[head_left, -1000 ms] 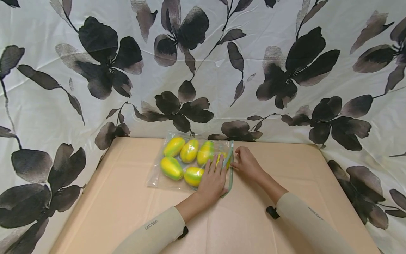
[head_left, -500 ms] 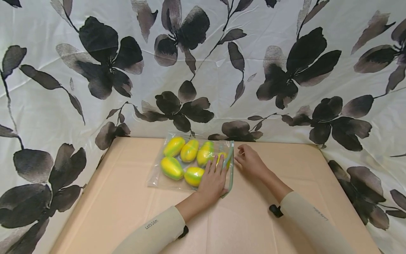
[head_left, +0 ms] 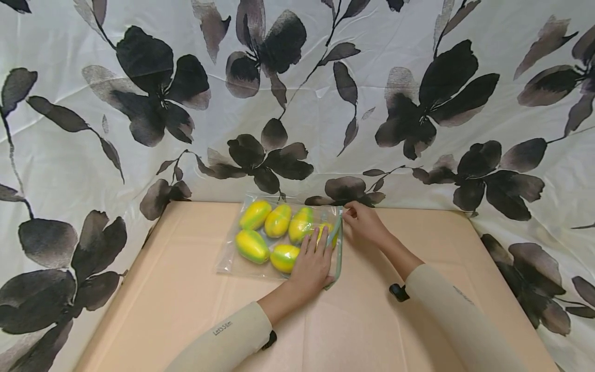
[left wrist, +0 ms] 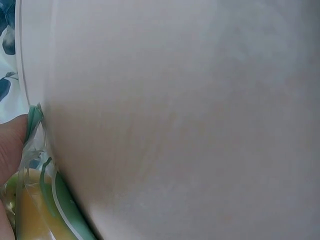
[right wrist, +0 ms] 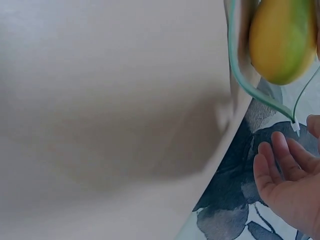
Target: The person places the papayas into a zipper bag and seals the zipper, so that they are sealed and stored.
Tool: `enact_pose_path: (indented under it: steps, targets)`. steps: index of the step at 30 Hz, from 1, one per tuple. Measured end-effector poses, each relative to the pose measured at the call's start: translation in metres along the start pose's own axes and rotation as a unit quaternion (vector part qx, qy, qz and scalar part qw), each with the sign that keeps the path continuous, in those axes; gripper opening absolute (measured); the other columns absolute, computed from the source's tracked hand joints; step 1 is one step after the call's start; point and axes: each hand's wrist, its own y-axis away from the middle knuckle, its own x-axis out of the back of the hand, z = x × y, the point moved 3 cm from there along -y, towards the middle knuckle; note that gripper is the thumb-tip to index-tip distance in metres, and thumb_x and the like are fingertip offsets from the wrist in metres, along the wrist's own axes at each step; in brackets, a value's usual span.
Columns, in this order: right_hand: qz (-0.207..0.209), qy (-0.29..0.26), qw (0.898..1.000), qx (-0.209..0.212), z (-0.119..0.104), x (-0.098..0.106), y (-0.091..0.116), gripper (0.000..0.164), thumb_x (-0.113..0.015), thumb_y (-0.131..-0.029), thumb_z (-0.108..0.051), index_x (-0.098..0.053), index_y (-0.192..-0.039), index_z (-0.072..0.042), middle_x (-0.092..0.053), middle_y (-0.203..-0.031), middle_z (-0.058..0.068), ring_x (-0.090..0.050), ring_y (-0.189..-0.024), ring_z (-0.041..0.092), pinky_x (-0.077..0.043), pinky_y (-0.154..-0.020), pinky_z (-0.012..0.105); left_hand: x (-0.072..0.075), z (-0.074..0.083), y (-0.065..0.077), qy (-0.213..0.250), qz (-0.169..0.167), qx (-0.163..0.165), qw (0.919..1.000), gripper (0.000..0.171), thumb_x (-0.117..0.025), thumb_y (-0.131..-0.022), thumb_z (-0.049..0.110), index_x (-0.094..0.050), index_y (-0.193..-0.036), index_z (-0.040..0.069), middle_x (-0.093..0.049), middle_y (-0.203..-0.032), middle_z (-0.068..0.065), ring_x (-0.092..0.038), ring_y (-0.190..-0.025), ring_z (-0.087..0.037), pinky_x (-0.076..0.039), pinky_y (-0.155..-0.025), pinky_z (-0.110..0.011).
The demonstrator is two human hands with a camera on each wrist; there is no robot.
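A clear zip bag [head_left: 226, 262] lies near the far edge of the table, holding several oval yellow-green fruits [head_left: 251, 246] that look like mangoes. Its green-edged mouth [head_left: 339, 261] faces right and stands parted in the right wrist view. My left hand [head_left: 310, 268] rests on the bag with fingers straight over the fruit, its thumb [left wrist: 11, 145] against the green edge. At the far corner of the mouth sits a small white slider [right wrist: 295, 125]. My right hand [head_left: 364, 223] is right beside it, fingers loosely bent, with a gap between thumb and fingers in the right wrist view.
The bag lies on a beige table [head_left: 223, 315] with its far edge just behind the bag. A white cloth [head_left: 334, 129] with dark flowers hangs behind and to both sides. Long beige sleeves [head_left: 228, 336] cover both forearms.
My right hand first drew slightly away from the bag's edge, then moved to the far corner by the white slider. The left hand and the bag have stayed in place.
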Motion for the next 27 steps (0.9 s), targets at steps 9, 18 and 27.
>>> enact_pose_path:
  steps: [9, 18, 27]
  targets:
    - [-0.014, 0.026, 0.999, -0.015, -0.001, -0.0024, -0.0088, 0.032, -0.06, -0.104, -0.027, -0.07, -0.111, 0.003, -0.071, -0.099, 0.014, -0.062, -0.088, 0.026, -0.053, -0.08, 0.041, -0.0006, 0.0012, 0.0016, -0.001, 0.008, -0.002, 1.0, 0.099, -0.074, -0.081, 0.069, -0.046, -0.155, 0.01, -0.021, -0.17, -0.022, -0.027, -0.155, -0.043, -0.029, -0.125, -0.053]
    - [-0.016, 0.022, 1.0, -0.003, -0.0041, -0.0034, -0.0107, 0.028, -0.061, -0.104, -0.024, -0.07, -0.104, 0.002, -0.071, -0.092, 0.012, -0.06, -0.079, 0.022, -0.052, -0.073, 0.035, -0.0015, 0.0013, 0.0027, -0.005, 0.004, -0.001, 1.0, 0.098, -0.073, -0.082, 0.069, -0.045, -0.155, 0.01, -0.02, -0.17, -0.023, -0.027, -0.155, -0.043, -0.027, -0.125, -0.054]
    - [-0.01, 0.019, 1.0, -0.011, -0.0051, -0.0034, -0.0113, 0.026, -0.061, -0.104, -0.024, -0.069, -0.102, 0.0, -0.069, -0.088, 0.01, -0.059, -0.077, 0.021, -0.05, -0.07, 0.033, -0.0012, 0.0015, 0.0048, -0.011, 0.023, -0.003, 0.9997, 0.096, -0.074, -0.081, 0.069, -0.047, -0.154, 0.013, -0.023, -0.169, -0.024, -0.03, -0.154, -0.044, -0.031, -0.124, -0.053]
